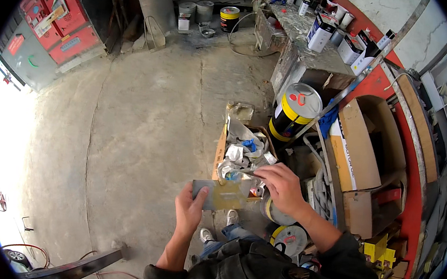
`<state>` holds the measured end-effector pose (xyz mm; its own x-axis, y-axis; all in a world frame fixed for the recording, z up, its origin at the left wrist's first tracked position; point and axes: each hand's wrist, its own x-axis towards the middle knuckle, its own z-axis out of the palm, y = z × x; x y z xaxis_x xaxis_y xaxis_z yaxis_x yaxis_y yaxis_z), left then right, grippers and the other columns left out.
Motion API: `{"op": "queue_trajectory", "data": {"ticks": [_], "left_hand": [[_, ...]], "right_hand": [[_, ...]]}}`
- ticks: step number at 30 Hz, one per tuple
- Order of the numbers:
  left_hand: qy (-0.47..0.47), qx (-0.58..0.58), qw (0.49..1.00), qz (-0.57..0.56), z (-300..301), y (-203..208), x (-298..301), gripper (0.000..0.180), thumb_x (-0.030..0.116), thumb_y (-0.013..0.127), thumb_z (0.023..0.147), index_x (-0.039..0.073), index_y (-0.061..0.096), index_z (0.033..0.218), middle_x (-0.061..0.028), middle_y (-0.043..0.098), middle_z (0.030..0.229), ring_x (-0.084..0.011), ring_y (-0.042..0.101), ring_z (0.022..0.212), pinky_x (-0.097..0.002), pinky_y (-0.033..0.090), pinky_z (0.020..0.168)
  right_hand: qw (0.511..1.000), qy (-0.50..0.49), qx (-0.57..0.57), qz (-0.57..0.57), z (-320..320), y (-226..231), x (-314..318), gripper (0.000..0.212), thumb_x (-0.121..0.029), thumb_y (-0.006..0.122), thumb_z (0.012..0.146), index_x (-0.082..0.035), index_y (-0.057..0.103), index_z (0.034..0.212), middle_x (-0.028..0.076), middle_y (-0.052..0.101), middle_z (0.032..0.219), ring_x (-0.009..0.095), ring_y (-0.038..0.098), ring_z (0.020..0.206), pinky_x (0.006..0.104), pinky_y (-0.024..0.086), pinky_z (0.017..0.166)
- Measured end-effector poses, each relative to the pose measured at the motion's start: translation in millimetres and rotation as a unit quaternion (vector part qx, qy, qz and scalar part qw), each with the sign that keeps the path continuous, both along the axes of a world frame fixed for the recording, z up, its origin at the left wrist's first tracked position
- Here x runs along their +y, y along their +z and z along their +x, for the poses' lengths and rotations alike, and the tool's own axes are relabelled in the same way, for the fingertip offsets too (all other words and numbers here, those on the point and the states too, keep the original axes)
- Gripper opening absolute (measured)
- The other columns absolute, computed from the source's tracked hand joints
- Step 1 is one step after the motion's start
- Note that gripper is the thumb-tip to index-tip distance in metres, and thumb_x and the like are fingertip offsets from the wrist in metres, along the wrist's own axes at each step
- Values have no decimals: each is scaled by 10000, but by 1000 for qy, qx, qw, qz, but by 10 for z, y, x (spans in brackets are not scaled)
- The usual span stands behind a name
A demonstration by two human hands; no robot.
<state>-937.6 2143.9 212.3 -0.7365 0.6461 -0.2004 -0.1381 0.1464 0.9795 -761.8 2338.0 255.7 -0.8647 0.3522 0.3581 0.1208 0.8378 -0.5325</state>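
Observation:
My left hand (190,206) grips the left end of a flat grey rectangular plate (205,187), thumb on top. A yellowish smear covers the plate's right part. Above and right of it, my right hand (281,185) is closed, fingertips pinching a thin dark flat tool (250,172) seen nearly edge-on; its exact kind is hard to make out. Beneath both hands a cardboard box (220,149) stands on the floor, filled with crumpled paper, plastic and a blue scrap.
Right of the box stands a black-and-yellow drum (289,111). A workbench (317,65) with cans and bottles runs along the right, above large cardboard boxes (360,147). A red cabinet (58,13) is far left. A dark metal bar (79,272) lies lower left.

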Motion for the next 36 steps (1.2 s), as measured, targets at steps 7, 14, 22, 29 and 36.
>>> {"op": "queue_trajectory", "data": {"ticks": [7, 14, 22, 29, 36], "left_hand": [[-4, -187, 980, 65, 86, -199, 561, 160, 77, 624, 912, -61, 647, 988, -49, 669, 857, -80, 586, 717, -229, 457, 618], [-49, -114, 992, 1, 210, -628, 624, 171, 100, 649, 885, -63, 649, 937, -42, 671, 768, -79, 543, 680, -269, 451, 623], [-26, -168, 985, -26, 131, -653, 242, 139, 50, 602, 911, -60, 656, 975, -43, 684, 836, -80, 593, 741, -249, 482, 663], [-15, -199, 980, 0, 44, -610, 66, 169, 58, 613, 923, -73, 644, 1026, -65, 694, 896, -92, 623, 798, -237, 498, 698], [-45, -124, 991, 24, -46, -263, 217, 115, 51, 612, 925, -48, 630, 978, -39, 674, 886, -76, 600, 782, -224, 481, 704]], "right_hand": [[984, 25, -36, 170, 32, -12, -64, 350, -129, 613, 718, -114, 710, 1055, -19, 645, 1024, 173, 572, 919, 314, 442, 790], [993, -44, -35, 104, -112, -260, 314, 330, -48, 639, 709, -81, 716, 1028, 7, 665, 1003, 217, 585, 910, 348, 449, 759], [990, -89, -50, 92, -184, -281, 598, 287, 12, 662, 750, -58, 712, 1024, 36, 671, 979, 250, 589, 903, 350, 471, 769], [971, -116, -2, -209, -188, -301, 564, 177, -33, 665, 862, -1, 706, 1032, 113, 687, 941, 205, 639, 822, 298, 491, 726], [889, 95, -118, -433, -220, -329, 340, 287, -87, 622, 925, -25, 654, 1204, 83, 669, 945, 140, 566, 858, 284, 449, 832]]}}
